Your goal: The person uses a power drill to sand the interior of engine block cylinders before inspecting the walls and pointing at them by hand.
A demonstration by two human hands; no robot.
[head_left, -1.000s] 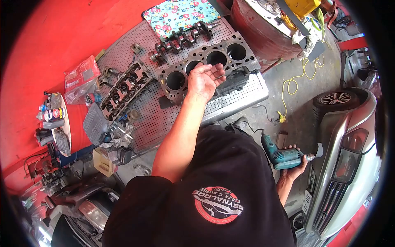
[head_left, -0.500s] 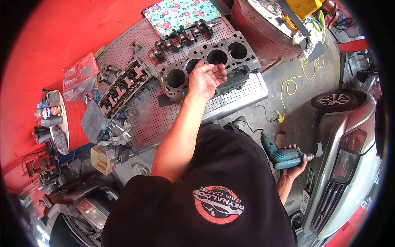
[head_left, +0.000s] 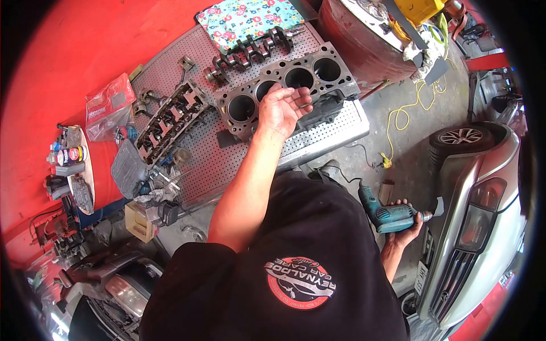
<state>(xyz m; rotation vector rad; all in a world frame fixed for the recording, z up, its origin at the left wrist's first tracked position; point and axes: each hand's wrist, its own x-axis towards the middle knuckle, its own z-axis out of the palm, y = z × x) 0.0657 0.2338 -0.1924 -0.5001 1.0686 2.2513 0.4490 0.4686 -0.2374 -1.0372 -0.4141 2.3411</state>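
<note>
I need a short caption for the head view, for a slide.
Left hand on engine block; right hand holds drill.

Head-worn fisheye view, steeply down over the person's chest, workbench [head_left: 318, 133] near ahead.

Bright daylight, strong fisheye bending, dark vignetted corners, perhaps slight softness at the edges.
</note>
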